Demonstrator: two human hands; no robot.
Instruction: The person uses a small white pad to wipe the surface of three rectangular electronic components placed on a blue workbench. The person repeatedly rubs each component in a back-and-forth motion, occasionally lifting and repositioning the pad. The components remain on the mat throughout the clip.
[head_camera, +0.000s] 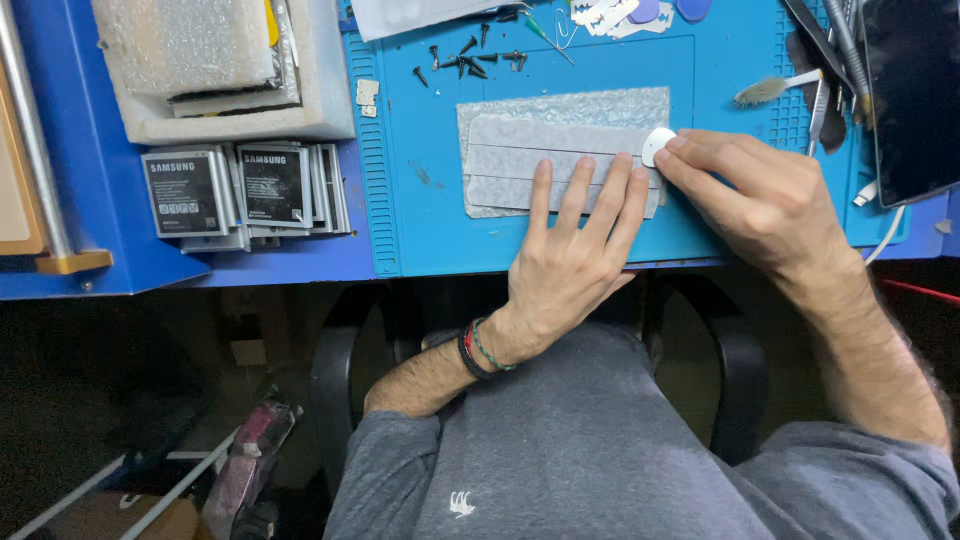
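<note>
A flat grey rectangular sheet (520, 160) with paler strips across it lies on the blue work mat (420, 220). My left hand (570, 255) lies flat on it, fingers spread and pressing its lower right part. My right hand (750, 195) pinches a small white rounded pick (657, 145) against the sheet's right edge. A dark and green bracelet sits on my left wrist.
Small black screws (470, 62) lie scattered at the mat's top. Stacked phone batteries (240, 190) sit left of the mat, below a white foam tray (220, 70). A brush (765, 92), tools, a dark tablet (915, 95) and a white cable (885, 235) crowd the right side.
</note>
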